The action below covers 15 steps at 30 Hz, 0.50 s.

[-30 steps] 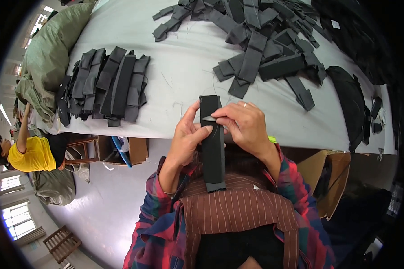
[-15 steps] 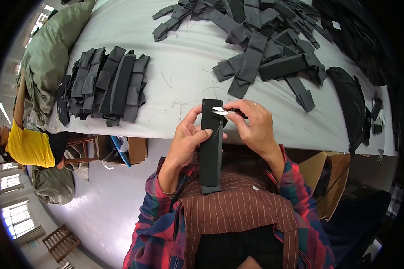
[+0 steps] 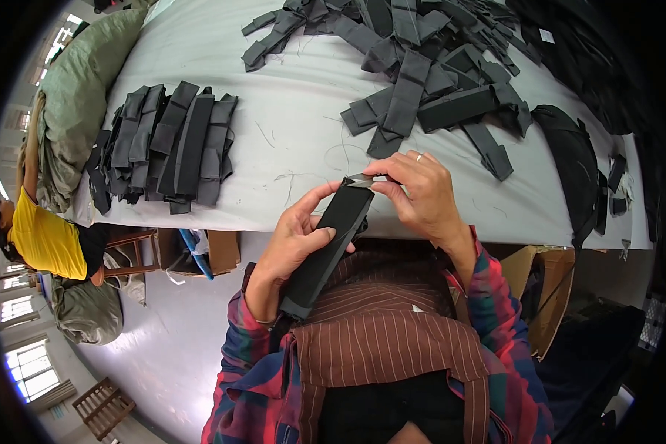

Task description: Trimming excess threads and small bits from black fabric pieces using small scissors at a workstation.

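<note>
In the head view, my left hand (image 3: 297, 235) gripped a black strap (image 3: 324, 248) around its middle, thumb across the face and fingers curled behind, with the index finger reaching up to its top corner. The strap ran diagonally from my lap up to the near edge of the table (image 3: 288, 148), clear of the surface. My right hand (image 3: 414, 191) was closed at the fingertips on a small metal snip (image 3: 362, 179), whose tip met the top end of the strap. I judged the strap light, soft and limp: it would sag wherever unsupported, so the best hold was a firm wrap at mid-length plus a fingertip pinch right beside the end being worked. Its fabric looked matte and not slippery. On the table to my left lay a neat stack (image 3: 166, 144) of similar pieces, well apart from my hands. Ahead and to the right sprawled a loose heap (image 3: 422, 81) of grey and black straps, near my right hand but not touching it. A black bag (image 3: 566, 159) lay further right. Thread ends were scattered on the cloth between. A person in yellow (image 3: 41, 237) sat low at far left. Nothing blocked either hand.
</note>
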Motion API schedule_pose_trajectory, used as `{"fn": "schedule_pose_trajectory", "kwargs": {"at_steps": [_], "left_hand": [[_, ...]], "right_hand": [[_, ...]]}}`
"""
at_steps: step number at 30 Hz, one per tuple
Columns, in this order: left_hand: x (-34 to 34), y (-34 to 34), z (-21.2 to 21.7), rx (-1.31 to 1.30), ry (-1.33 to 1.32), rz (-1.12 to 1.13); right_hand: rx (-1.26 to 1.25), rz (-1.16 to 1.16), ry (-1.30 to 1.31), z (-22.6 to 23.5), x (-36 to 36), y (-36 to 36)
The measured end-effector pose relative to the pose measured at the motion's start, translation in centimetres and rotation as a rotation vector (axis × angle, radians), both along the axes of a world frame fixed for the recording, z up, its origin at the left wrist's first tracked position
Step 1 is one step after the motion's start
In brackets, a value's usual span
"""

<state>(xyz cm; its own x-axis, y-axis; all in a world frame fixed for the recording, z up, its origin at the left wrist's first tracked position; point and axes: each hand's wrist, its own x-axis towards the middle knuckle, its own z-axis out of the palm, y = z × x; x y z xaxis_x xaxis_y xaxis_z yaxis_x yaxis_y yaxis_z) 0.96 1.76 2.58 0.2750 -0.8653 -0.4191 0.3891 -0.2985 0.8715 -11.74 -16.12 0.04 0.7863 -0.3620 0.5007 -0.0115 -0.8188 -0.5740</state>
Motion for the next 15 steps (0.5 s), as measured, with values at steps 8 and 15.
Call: {"fn": "schedule_pose_trajectory", "kwargs": {"at_steps": [8,15], "left_hand": [[0.5,0.3,-0.6,-0.002,0.067,-0.038],[0.8,0.3,-0.4,0.043,0.049,-0.130]], "right_hand": [[-0.007,-0.012,-0.036,-0.1,0.1,0.7],[-0.201,0.091,0.102,-0.9,-0.6,0.0]]}}
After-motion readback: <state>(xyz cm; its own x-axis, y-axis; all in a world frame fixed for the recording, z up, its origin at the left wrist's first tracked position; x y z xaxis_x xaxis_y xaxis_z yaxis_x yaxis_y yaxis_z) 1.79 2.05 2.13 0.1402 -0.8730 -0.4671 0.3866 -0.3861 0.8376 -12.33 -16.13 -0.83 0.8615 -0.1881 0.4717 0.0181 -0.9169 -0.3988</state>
